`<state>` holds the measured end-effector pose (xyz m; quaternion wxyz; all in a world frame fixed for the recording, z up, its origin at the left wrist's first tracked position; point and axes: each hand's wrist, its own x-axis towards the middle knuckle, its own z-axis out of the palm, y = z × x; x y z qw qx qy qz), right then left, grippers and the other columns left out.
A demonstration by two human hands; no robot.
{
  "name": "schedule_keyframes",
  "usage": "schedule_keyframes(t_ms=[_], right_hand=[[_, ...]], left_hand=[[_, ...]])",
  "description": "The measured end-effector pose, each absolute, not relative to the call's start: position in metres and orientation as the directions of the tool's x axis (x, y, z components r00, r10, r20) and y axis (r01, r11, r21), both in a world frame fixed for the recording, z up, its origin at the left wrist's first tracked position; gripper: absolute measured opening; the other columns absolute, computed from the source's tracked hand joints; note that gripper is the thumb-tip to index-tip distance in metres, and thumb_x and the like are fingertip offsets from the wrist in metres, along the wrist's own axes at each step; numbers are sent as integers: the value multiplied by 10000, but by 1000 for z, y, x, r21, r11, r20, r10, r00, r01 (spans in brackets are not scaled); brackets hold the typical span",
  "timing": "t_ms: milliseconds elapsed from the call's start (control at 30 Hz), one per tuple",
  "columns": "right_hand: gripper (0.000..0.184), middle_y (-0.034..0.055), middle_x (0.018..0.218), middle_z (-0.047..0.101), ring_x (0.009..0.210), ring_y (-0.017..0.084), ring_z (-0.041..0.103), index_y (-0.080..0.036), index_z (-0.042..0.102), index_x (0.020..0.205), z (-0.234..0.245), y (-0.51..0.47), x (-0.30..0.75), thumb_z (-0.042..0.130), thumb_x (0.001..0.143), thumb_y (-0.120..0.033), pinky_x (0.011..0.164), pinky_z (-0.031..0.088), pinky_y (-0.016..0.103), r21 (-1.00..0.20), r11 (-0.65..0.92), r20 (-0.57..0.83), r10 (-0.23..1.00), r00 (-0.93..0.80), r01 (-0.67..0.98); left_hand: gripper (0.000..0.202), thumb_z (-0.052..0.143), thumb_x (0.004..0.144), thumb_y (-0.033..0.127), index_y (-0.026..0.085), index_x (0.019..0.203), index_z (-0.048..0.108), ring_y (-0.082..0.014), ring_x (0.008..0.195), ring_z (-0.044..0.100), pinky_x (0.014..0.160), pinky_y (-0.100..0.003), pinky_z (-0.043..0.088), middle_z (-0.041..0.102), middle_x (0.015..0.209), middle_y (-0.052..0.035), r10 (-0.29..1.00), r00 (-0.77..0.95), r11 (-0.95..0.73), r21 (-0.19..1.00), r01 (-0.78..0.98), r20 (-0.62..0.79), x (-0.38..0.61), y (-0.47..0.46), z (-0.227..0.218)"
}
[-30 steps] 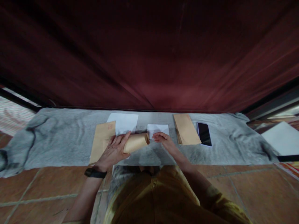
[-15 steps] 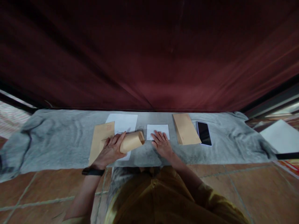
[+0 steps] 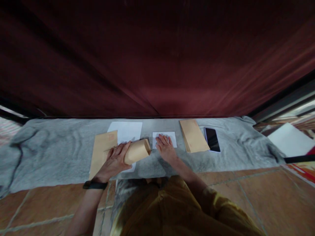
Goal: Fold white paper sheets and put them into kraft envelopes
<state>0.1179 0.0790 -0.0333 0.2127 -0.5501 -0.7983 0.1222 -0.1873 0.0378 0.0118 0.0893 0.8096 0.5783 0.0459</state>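
My left hand (image 3: 113,160), with a black watch on its wrist, is wrapped round a brown envelope (image 3: 137,150) that bulges open toward the right. My right hand (image 3: 165,148) lies flat with fingers stretched out on a small folded white paper (image 3: 172,136) on the grey cloth (image 3: 56,150). A flat brown envelope (image 3: 102,149) lies under and left of my left hand, overlapping a white sheet (image 3: 128,130).
A stack of brown envelopes (image 3: 193,135) lies right of the folded paper, with a black phone (image 3: 212,139) beside it. White sheets (image 3: 290,139) sit at the far right. A dark red curtain (image 3: 157,55) hangs behind the cloth. Brown floor tiles (image 3: 258,193) surround me.
My right hand has gone from pinching the folded paper's near edge to lying flat on top of it. The left hand keeps its hold on the envelope.
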Motion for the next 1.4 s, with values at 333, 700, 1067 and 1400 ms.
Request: schedule_keyframes(t_ms=[333, 700, 1067, 1400], right_hand=[[516, 180, 1548, 450, 1410, 331, 400, -127, 465, 1479, -41, 88, 141, 500, 989, -283, 1150, 317, 500, -421, 164, 225, 972, -73, 892], [487, 226, 1161, 628, 1105, 348, 589, -101, 582, 1254, -25, 92, 150, 714, 856, -349, 928, 460, 437, -353, -229, 83, 958, 274, 907], [317, 152, 1106, 672, 1121, 305, 621, -161, 638, 1049, -22, 104, 168, 724, 754, -237, 947, 477, 371, -577, -310, -91, 944, 318, 755], [214, 20, 796, 717, 789, 210, 674, -189, 643, 910, -17, 95, 190, 613, 769, -347, 673, 543, 304, -912, -239, -199, 969, 150, 334]], left_hand=[[1071, 704, 733, 355, 259, 1609, 94, -367, 1456, 350, 1177, -548, 216, 416, 1534, -166, 947, 316, -297, 218, 930, -56, -186, 38, 15], [1051, 691, 749, 360, 262, 1610, 95, -374, 1441, 365, 1171, -562, 223, 434, 1510, -172, 946, 325, -311, 221, 924, -26, -186, 36, 15], [1102, 730, 684, 388, 234, 1609, 150, -390, 1479, 310, 1179, -597, 198, 376, 1565, -200, 944, 297, -258, 240, 936, -142, -183, 42, 16], [1158, 785, 667, 450, 287, 1618, 143, -434, 1537, 160, 1180, -693, 94, 197, 1674, -193, 948, 281, -235, 269, 934, -148, -184, 41, 19]])
